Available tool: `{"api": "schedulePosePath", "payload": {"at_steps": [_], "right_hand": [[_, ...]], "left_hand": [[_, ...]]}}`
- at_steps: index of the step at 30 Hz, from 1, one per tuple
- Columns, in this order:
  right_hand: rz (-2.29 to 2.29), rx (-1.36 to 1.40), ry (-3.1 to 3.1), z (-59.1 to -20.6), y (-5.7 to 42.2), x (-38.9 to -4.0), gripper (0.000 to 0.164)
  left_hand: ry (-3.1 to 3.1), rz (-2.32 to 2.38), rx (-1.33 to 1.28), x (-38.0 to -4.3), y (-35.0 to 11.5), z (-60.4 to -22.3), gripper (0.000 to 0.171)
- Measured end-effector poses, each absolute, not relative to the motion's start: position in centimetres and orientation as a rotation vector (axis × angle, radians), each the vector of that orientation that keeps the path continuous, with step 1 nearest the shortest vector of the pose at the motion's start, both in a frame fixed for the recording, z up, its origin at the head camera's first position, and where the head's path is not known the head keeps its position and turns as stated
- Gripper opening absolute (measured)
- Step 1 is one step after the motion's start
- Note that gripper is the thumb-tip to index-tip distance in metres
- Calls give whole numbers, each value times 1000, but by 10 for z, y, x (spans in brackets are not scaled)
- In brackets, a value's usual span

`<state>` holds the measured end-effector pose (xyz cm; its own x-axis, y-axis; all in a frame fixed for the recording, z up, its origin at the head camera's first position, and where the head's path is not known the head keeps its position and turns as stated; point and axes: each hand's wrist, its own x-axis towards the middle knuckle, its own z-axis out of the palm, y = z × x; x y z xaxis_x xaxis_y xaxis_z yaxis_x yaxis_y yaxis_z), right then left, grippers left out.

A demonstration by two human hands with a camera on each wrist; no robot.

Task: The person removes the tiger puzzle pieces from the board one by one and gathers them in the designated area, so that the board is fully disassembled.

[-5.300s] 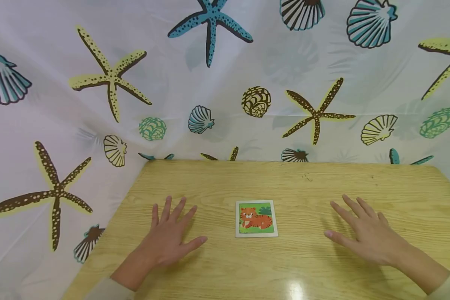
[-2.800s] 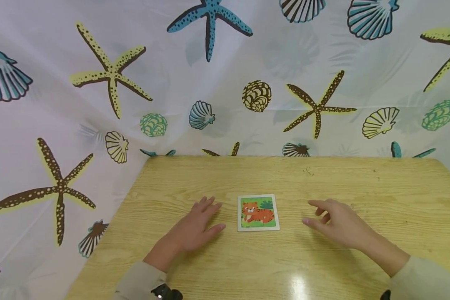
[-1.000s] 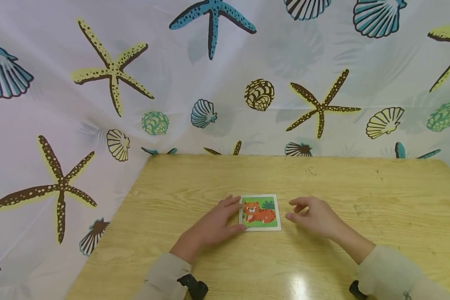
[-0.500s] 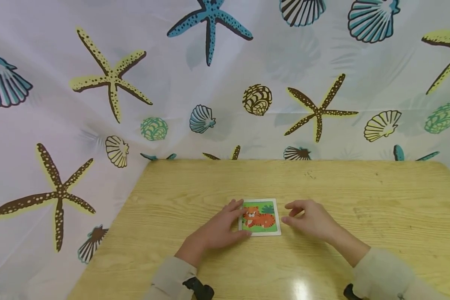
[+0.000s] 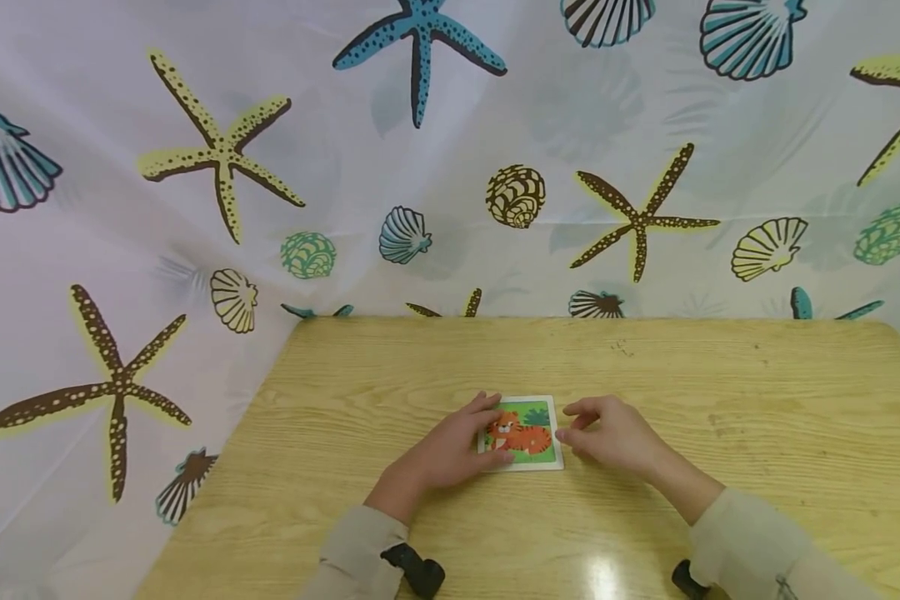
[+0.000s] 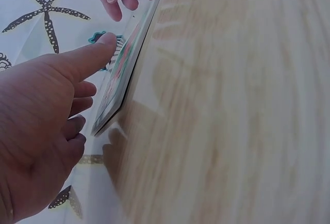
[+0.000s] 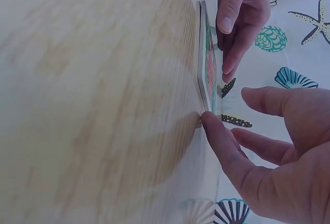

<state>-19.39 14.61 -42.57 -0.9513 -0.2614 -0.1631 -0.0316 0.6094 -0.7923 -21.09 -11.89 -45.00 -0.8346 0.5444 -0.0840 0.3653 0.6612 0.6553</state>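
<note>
A square picture board [image 5: 521, 433] with an orange tiger on green and a white border lies on the wooden table. Over its left side reaches my left hand [image 5: 452, 446], thumb and fingertips overlapping the border in the head view. That thumb [image 6: 93, 56] extends above the board in the left wrist view, the other fingers relaxed beside its end. My right hand [image 5: 615, 437] is at the right edge, fingers loosely bent and not closed round anything. In the right wrist view, one fingertip [image 7: 209, 121] is right at the board's corner, and the board's side shows thin layers.
A white curtain [image 5: 450, 258] printed with starfish and shells hangs behind and left of the table [image 5: 390, 358]. Dark wrist devices [image 5: 416, 571] show at both sleeves. A light glare [image 5: 600, 575] lies on the table's near part.
From wide apart on either side, both hands have moved inward to the board. The left hand's fingers now overlap its left edge, and the right hand has come up to its right edge.
</note>
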Motion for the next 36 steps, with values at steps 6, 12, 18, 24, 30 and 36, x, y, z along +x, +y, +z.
{"api": "schedulePosePath", "payload": {"at_steps": [6, 12, 18, 24, 30, 36], "right_hand": [[-1247, -271, 2602, -427, 142, -200, 43], [-1208, -290, 2638, -432, 137, -203, 41], [-1210, -272, 2640, -431, 132, -205, 42], [-1194, -238, 2642, -431, 125, -209, 43], [-1180, -238, 2660, -434, 122, -217, 40], [-1162, -248, 2654, -436, 121, -222, 39]], "left_hand": [[2607, 939, 741, -213, -116, -454, 68], [2623, 936, 730, -214, -115, -457, 68], [2613, 953, 744, -217, -116, -459, 69], [2625, 931, 735, -217, -117, -460, 67], [2629, 961, 726, -215, -117, -461, 57], [2636, 961, 720, -215, -114, -463, 54]]}}
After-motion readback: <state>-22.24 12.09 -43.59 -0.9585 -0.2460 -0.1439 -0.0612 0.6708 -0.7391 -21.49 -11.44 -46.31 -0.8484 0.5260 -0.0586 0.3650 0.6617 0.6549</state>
